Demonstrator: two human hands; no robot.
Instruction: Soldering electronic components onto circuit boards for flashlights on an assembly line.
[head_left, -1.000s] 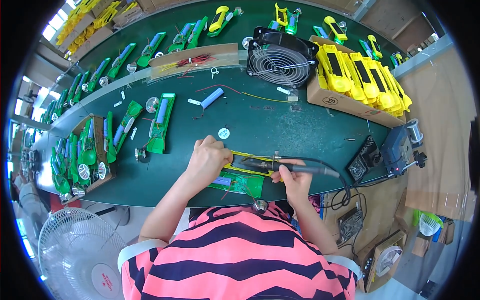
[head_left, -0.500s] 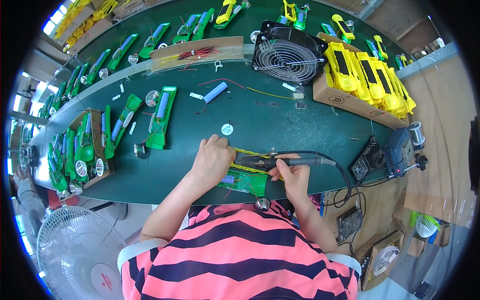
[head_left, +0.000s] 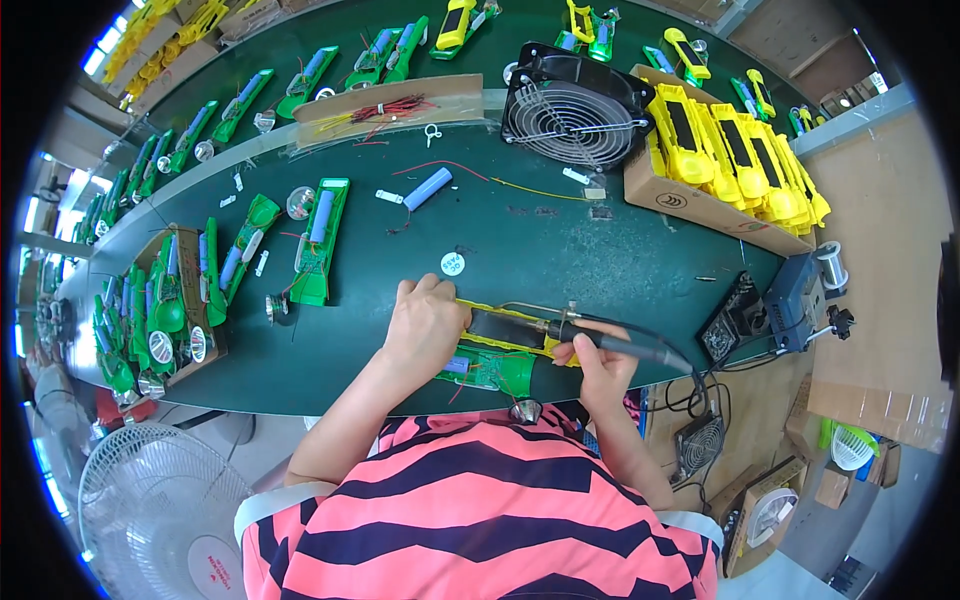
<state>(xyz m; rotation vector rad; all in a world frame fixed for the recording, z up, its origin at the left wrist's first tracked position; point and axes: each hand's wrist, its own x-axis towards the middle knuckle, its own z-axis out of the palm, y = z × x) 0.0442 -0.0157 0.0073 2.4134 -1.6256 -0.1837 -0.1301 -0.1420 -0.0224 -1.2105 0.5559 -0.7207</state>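
Note:
My left hand [head_left: 428, 325] is closed on the left end of a yellow plastic housing [head_left: 550, 345] with a dark panel, steadying it near the table's front edge. In my right hand [head_left: 605, 368] is a soldering iron [head_left: 625, 345], gripped like a pen; a thin metal tube runs along it. Its tip points left over the right part of the housing; contact cannot be made out. Just in front lies a green housing half [head_left: 514, 372] with a circuit board, thin red wires and a blue battery cell [head_left: 457, 364], partly under my left hand. A round lamp reflector [head_left: 524, 410] sits at the table edge.
A soldering station [head_left: 797, 290] stands at right, below a carton [head_left: 690, 205] of yellow housings. Behind are a black fan [head_left: 572, 125] and a bundle of red wires [head_left: 400, 106]. Left are a green half [head_left: 318, 255] and a box of green assemblies [head_left: 185, 300].
My right hand and the soldering iron have shifted to the right, and the iron's cable has moved with them. The left hand keeps its hold on the yellow housing.

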